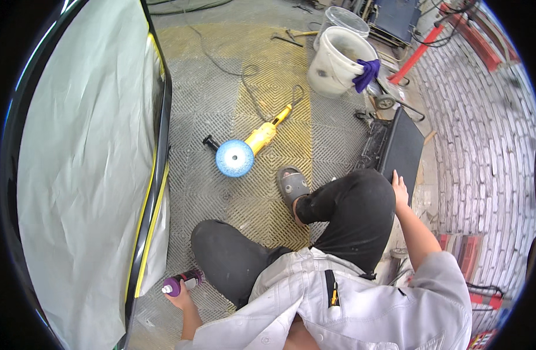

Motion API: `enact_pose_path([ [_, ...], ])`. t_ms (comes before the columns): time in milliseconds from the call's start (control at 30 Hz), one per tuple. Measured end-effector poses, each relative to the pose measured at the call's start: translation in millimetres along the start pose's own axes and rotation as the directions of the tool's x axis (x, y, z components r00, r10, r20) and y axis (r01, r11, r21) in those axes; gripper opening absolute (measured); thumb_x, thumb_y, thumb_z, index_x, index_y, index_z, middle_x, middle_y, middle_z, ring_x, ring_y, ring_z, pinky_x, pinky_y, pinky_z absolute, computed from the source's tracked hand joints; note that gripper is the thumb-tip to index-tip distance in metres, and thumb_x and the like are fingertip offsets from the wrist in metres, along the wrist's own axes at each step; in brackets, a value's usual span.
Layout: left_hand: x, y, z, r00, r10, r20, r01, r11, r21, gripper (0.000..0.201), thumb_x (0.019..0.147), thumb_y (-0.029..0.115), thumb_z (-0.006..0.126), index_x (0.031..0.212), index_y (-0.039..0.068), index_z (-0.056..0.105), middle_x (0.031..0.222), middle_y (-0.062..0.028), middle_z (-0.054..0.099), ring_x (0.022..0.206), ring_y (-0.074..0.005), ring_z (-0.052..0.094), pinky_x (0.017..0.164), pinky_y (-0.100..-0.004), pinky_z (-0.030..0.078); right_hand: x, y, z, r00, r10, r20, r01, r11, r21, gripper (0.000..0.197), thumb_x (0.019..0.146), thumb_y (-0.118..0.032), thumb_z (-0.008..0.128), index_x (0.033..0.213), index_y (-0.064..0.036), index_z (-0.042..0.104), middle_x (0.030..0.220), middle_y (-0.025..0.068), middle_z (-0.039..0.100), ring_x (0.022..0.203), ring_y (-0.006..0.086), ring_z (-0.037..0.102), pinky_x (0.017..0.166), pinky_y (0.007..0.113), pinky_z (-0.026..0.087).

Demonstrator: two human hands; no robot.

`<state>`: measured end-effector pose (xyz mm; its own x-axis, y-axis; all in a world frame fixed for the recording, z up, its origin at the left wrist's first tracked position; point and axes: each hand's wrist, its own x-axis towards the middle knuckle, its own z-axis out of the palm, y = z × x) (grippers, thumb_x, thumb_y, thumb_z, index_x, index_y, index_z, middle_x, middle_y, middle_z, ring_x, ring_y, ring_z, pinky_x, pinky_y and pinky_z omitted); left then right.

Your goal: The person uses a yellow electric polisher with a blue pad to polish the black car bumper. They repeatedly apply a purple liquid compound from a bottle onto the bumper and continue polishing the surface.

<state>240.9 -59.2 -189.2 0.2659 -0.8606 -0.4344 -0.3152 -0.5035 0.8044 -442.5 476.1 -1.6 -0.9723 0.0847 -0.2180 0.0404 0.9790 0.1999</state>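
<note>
My left hand [180,299] is closed around a purple and dark bottle [189,280] with a pale nozzle tip, low beside my left knee. Just left of it stands a car panel edge [140,248] trimmed with yellow masking tape. On the far side of my right knee, my right hand [400,190] lies with its fingers stretched out against a black flat panel [405,140]. A yellow power polisher [262,138] rests on the floor ahead of me. Its round blue pad [230,153] faces up, and a black side handle [210,142] sticks out to the left.
Pale masking sheet [81,163] covers the car at left. A white bucket [332,70] with a purple cloth [367,75] over its rim stands at the far right. The polisher's cord [212,59] trails across the grey and yellow floor grating [192,93]. A whitewashed brick wall [478,146] runs along the right.
</note>
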Motion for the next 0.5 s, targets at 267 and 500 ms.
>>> enact_pose_path([
  [267, 7.3, -14.6, -4.0, 0.995, 0.103, -0.004, -0.098, 0.961, 0.258, 0.092, 0.075, 0.025, 0.099, 0.147, -0.001, 0.047, 0.140, -0.0199, 0.065, 0.127, -0.0303, 0.067, 0.110, -0.0410, 0.052, 12.3, -19.2, 1.6, 0.990, -0.124, -0.062, 0.095, 0.932, -0.349, 0.082, 0.101, -0.013, 0.060, 0.174, -0.0155, 0.023, 0.142, 0.0269, 0.060, 0.106, 0.0385, 0.074, 0.089, 0.048, 0.063],
  [500, -18.4, -16.9, 0.4, 0.925, 0.368, 0.096, -0.380, 0.900, 0.212, 0.098, 0.074, 0.023, 0.100, 0.151, -0.001, 0.044, 0.141, -0.0213, 0.061, 0.132, -0.0328, 0.062, 0.116, -0.0432, 0.047, -46.3, 45.4, 16.1, 0.959, -0.259, -0.112, 0.217, 0.932, -0.292, 0.123, 0.078, -0.022, 0.091, 0.175, -0.0196, 0.015, 0.159, 0.0267, 0.051, 0.124, 0.0403, 0.068, 0.097, 0.047, 0.061],
])
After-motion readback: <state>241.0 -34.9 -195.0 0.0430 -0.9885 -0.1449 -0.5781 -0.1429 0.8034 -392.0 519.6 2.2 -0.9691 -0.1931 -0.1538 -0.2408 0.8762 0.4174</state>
